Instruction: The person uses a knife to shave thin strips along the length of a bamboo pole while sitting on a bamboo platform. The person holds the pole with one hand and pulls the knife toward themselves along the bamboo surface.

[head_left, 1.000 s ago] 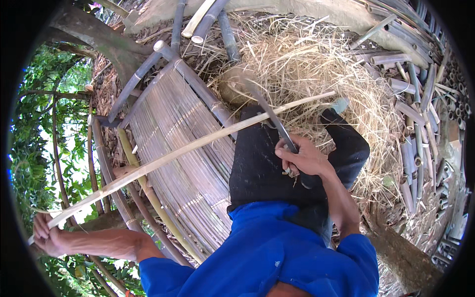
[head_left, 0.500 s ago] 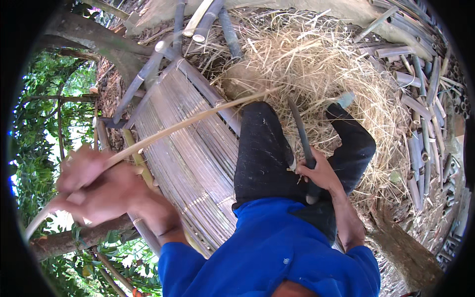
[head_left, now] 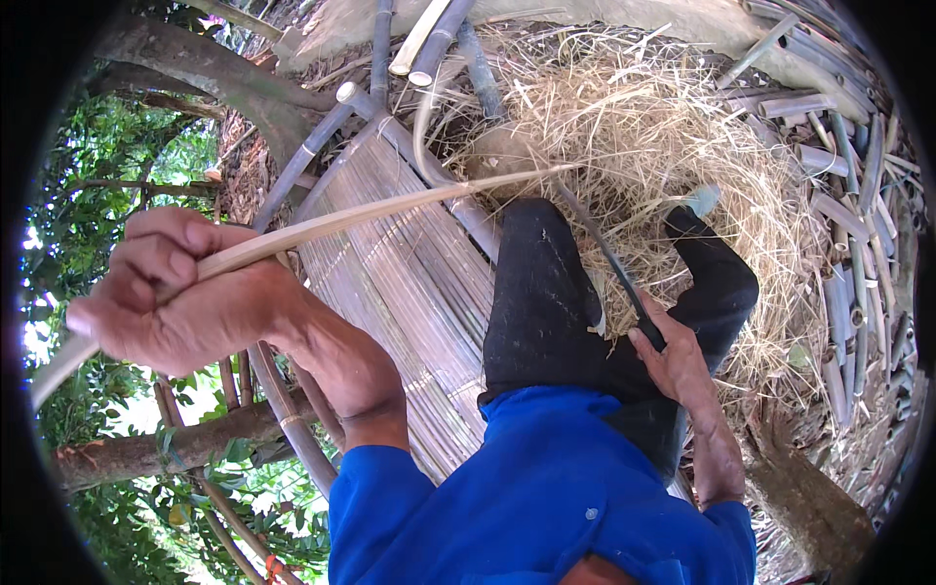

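My left hand (head_left: 185,292) is raised close to the camera and closed around a long pale bamboo strip (head_left: 390,207) that runs from the left edge toward the straw pile. My right hand (head_left: 673,356) rests beside my black-trousered knee (head_left: 546,283) and grips the dark handle of a long curved blade (head_left: 600,249), whose tip points up toward the strip's far end. I wear a blue shirt (head_left: 546,497).
A slatted bamboo platform (head_left: 409,292) lies under me. A heap of dry straw-like shavings (head_left: 663,136) fills the top middle. Cut bamboo poles (head_left: 848,253) are piled on the right. Tree branches (head_left: 185,439) and green leaves show at left.
My left hand slid up the bamboo strip from the lower left toward the camera. The right hand with the blade moved down and right, beside my knee.
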